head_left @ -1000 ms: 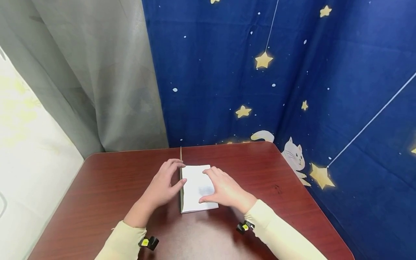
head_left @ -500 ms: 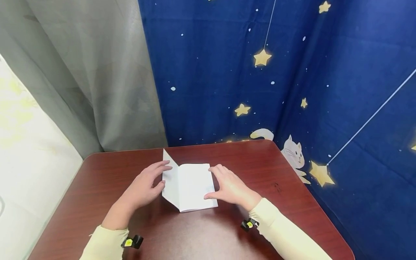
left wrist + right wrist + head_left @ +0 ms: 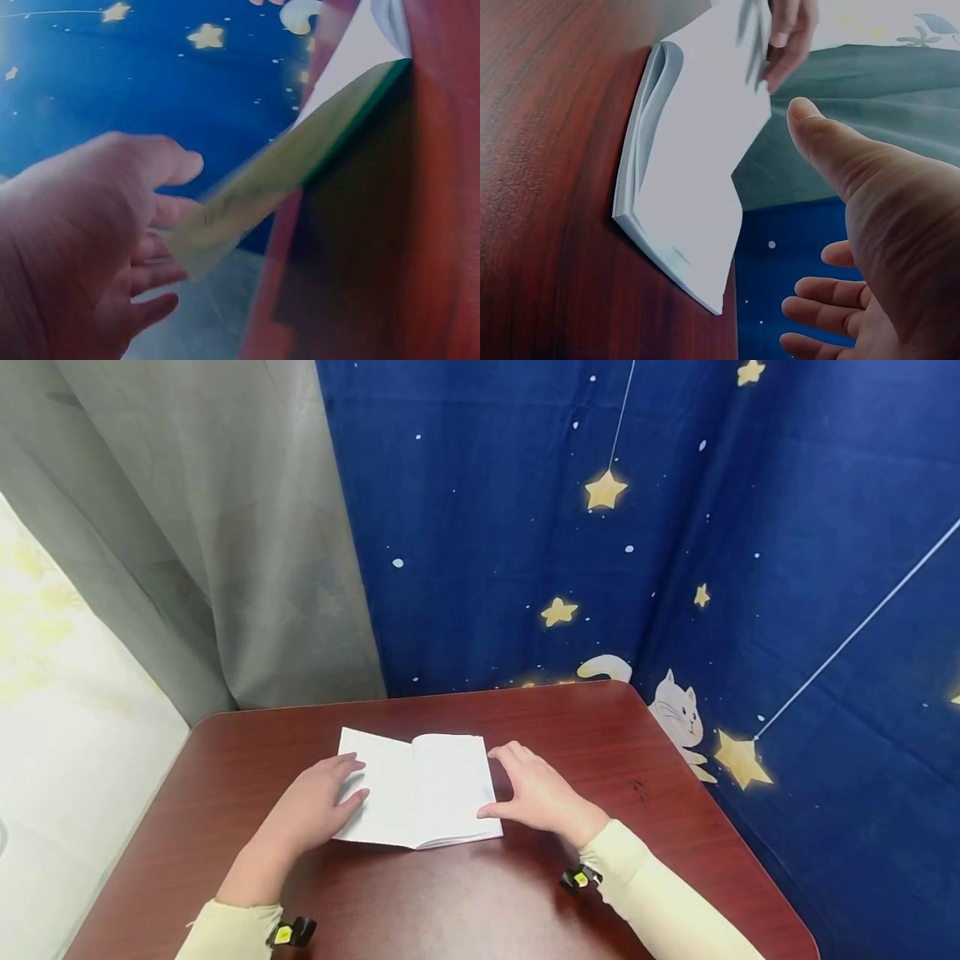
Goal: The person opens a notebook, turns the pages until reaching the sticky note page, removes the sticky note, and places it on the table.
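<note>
Open booklet (image 3: 416, 789) with white pages lies near the middle of the red-brown counter (image 3: 480, 893), spine running away from the person. Left hand (image 3: 311, 806): fingers straight, grip apart, fingertips on the outer edge of the left-hand leaf, which in the left wrist view is not quite flat and shows a green cover underside, blurred. Right hand (image 3: 536, 793): fingers spread and relaxed, grip apart, resting against the right edge of the booklet, thumb at the near right corner; whether the palm bears on the counter cannot be told from the head view. Right wrist view shows the right-hand stack of pages (image 3: 694, 195) lying on the wood, pages curling at the spine, with the right hand's thumb and fingers held off the paper at that angle. Pale yellow sleeves on both forearms, each with a small black and yellow device at the wrist. Behind the counter hangs a grey curtain (image 3: 202, 527) to the left and a dark blue cloth (image 3: 675, 527) printed with yellow stars and a white cat (image 3: 678, 714).
</note>
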Demonstrator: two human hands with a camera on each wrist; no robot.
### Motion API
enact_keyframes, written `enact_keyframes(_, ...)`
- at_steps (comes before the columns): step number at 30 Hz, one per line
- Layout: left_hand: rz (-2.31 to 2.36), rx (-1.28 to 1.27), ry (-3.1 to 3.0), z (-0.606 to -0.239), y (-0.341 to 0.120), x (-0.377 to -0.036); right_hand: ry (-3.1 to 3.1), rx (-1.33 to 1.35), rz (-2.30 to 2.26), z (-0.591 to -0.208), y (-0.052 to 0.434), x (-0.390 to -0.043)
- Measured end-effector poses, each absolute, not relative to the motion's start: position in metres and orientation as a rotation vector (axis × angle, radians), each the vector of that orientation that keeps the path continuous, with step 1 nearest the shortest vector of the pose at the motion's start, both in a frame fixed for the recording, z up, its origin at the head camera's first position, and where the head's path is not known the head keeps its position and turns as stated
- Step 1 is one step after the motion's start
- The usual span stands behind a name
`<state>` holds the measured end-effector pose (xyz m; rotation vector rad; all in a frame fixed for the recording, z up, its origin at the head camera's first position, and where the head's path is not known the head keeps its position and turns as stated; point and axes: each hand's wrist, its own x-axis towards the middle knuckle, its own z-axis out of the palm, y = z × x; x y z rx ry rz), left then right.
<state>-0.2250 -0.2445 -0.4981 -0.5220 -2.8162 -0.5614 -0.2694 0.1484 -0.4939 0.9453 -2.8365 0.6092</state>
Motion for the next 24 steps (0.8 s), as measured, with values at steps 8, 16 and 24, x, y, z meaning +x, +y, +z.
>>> enact_keyframes(8,-0.501,-0.491,-2.934,-0.524,-0.238,-0.222,-2.85,0.94,0.617,-0.5,0.152,-0.268)
enact_keyframes(16,-0.552,-0.479,-3.052,-0.538,-0.235,-0.22,-2.869,0.961,0.628,-0.506,0.153,-0.267)
enact_keyframes(24,-0.56,-0.467,-3.085,-0.545,-0.231,-0.218,-2.901,0.998,0.627,-0.513,0.152,-0.269)
